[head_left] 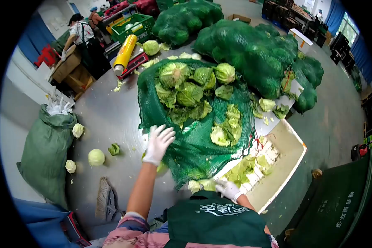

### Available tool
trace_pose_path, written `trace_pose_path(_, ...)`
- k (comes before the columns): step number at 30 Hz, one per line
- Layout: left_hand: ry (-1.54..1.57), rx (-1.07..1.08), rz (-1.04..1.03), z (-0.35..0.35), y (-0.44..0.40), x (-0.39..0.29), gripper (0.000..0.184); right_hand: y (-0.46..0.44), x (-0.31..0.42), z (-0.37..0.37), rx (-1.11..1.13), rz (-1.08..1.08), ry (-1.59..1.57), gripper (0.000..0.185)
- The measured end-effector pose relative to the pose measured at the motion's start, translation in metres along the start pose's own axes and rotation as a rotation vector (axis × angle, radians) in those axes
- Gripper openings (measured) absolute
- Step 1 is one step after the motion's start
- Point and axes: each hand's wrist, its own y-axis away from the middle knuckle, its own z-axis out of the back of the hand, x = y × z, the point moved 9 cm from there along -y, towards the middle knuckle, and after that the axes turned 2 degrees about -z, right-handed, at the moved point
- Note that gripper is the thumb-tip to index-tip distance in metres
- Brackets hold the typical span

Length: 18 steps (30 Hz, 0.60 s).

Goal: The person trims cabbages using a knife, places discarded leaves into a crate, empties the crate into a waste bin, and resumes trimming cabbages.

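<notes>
My left hand, in a white glove, lies on the near left edge of a green mesh bag with its fingers apart. The bag is spread on the metal table, with several cabbages heaped on its far part. Loose cabbage leaves rest on the mesh toward the right. My right hand, also gloved, is at the bag's near right side, by the corner of a white box. Its fingers point left toward pale leaf pieces, and I see nothing held in them.
Full mesh sacks of cabbages stand behind. A yellow film roll and a green crate are at the far left. Small trimmed cabbages, a brush and a green sack are at left. A co-worker stands beyond.
</notes>
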Motion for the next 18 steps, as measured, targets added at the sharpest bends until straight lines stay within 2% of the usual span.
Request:
trace_pose_path(1, -0.086, 0.038, 0.045, -0.023, -0.026, 0.008, 0.077, -0.012, -0.014, -0.014, 0.009, 0.066, 0.123, 0.041)
trace_pose_path(2, -0.171, 0.077, 0.089, -0.04, -0.053, 0.015, 0.072, -0.021, -0.018, -0.017, 0.048, 0.031, 0.191, 0.041)
trace_pose_path(4, -0.453, -0.053, 0.033, -0.046, -0.11, 0.006, 0.073, -0.026, -0.006, -0.011, 0.058, -0.008, 0.255, 0.042)
trace_pose_path(6, -0.761, -0.27, -0.182, -0.048, -0.158, -0.033, 0.087, -0.045, 0.002, -0.008, -0.062, 0.105, 0.45, 0.042)
trace_pose_path(7, -0.949, -0.353, -0.35, -0.057, -0.173, -0.059, 0.097, -0.058, 0.001, -0.013, -0.04, 0.112, 0.4, 0.044)
trace_pose_path(8, -1.126, -0.441, -0.526, -0.072, -0.185, -0.084, 0.107, -0.063, 0.019, -0.016, -0.03, 0.122, 0.493, 0.046)
trace_pose_path(9, -1.219, -0.474, -0.554, -0.085, -0.197, -0.097, 0.108, -0.069, 0.033, -0.021, -0.051, 0.211, 0.463, 0.047)
trace_pose_path(10, -1.312, -0.513, -0.577, -0.096, -0.205, -0.108, 0.11, -0.08, 0.035, -0.029, -0.003, 0.197, 0.504, 0.049)
trace_pose_path(11, -1.373, -0.441, -0.498, -0.101, -0.225, -0.11, 0.115, -0.082, 0.049, -0.031, 0.078, 0.13, 0.535, 0.05)
trace_pose_path(12, -1.453, -0.44, -0.428, -0.11, -0.226, -0.112, 0.118, -0.089, 0.049, -0.036, 0.047, 0.201, 0.559, 0.051)
trace_pose_path(13, -1.521, -0.428, -0.4, -0.11, -0.234, -0.115, 0.119, -0.083, 0.065, -0.03, 0.041, 0.173, 0.534, 0.051)
trace_pose_path(14, -1.591, -0.413, -0.368, -0.108, -0.242, -0.116, 0.12, -0.084, 0.066, -0.026, -0.087, 0.275, 0.461, 0.05)
trace_pose_path(16, -1.649, -0.407, -0.484, -0.106, -0.248, -0.122, 0.114, -0.074, 0.073, -0.012, -0.194, 0.244, 0.496, 0.045)
trace_pose_path(17, -1.58, -0.349, -0.519, -0.101, -0.255, -0.123, 0.112, -0.072, 0.073, -0.009, -0.199, 0.243, 0.493, 0.045)
trace_pose_path(18, -1.51, -0.293, -0.547, -0.095, -0.258, -0.123, 0.109, -0.068, 0.065, 0.002, -0.251, 0.179, 0.315, 0.042)
